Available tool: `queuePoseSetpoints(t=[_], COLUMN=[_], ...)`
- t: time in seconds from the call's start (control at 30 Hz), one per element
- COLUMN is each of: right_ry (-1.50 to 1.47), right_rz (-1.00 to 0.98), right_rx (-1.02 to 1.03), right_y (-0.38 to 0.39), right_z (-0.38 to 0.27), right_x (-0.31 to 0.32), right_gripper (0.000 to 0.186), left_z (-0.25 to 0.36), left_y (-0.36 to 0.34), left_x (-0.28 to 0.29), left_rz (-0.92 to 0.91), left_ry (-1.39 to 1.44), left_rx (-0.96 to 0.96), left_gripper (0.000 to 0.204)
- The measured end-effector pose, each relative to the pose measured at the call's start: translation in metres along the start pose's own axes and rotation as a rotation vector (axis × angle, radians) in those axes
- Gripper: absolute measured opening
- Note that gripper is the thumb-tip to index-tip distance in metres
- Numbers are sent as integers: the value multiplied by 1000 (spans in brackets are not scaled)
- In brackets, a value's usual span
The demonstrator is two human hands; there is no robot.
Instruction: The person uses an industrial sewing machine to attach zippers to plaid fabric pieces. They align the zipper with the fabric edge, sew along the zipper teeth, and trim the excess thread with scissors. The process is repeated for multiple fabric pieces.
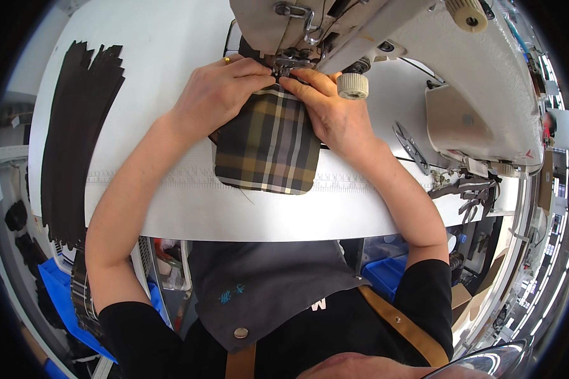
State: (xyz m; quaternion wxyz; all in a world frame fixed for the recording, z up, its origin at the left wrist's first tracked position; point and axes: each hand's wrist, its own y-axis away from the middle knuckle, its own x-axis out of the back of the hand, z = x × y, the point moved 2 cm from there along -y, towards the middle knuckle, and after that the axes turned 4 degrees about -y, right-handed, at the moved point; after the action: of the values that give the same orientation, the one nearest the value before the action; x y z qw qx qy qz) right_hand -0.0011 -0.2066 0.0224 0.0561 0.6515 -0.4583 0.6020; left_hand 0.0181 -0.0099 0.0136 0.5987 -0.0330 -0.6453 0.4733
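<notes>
A plaid fabric piece point(269, 148) in black, olive, grey and white, with rounded lower corners, lies on the sewing table under the sewing machine's presser foot point(286, 66). My left hand point(218, 91) pinches its far left edge, with a ring on one finger. On the other side, my right hand point(335, 110) has its thumb and fingers pressed together on the far right edge, close to the foot. Both sets of fingertips almost meet there, and they partly hide the needle area. A loose thread trails from the cloth's near edge.
The sewing machine point(480, 69) spans the far and right side. A stack of black fabric strips point(79, 145) lies at the left. Thread snips point(411, 148) rest beyond my right forearm. A ruler scale point(164, 178) runs along the table. Blue bins point(385, 276) stand below the edge.
</notes>
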Motion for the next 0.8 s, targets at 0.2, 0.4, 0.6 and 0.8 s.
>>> queuePoseSetpoints(t=[0.2, 0.4, 0.6, 0.8], right_ry=[23, -60, -137, -199], right_rz=[-45, 8, -26, 21], right_rx=[-25, -11, -43, -44], right_y=[1, -2, 3, 5], right_z=[2, 4, 14, 17], right_x=[-1, -2, -2, -4], right_gripper=[43, 40, 37, 31], left_z=[-1, -2, -4, -4], left_y=[0, 0, 3, 1], left_x=[0, -1, -3, -1], left_rz=[1, -2, -13, -18], left_ry=[20, 13, -5, 7], left_rx=[10, 11, 23, 24], left_gripper=[22, 23, 23, 24])
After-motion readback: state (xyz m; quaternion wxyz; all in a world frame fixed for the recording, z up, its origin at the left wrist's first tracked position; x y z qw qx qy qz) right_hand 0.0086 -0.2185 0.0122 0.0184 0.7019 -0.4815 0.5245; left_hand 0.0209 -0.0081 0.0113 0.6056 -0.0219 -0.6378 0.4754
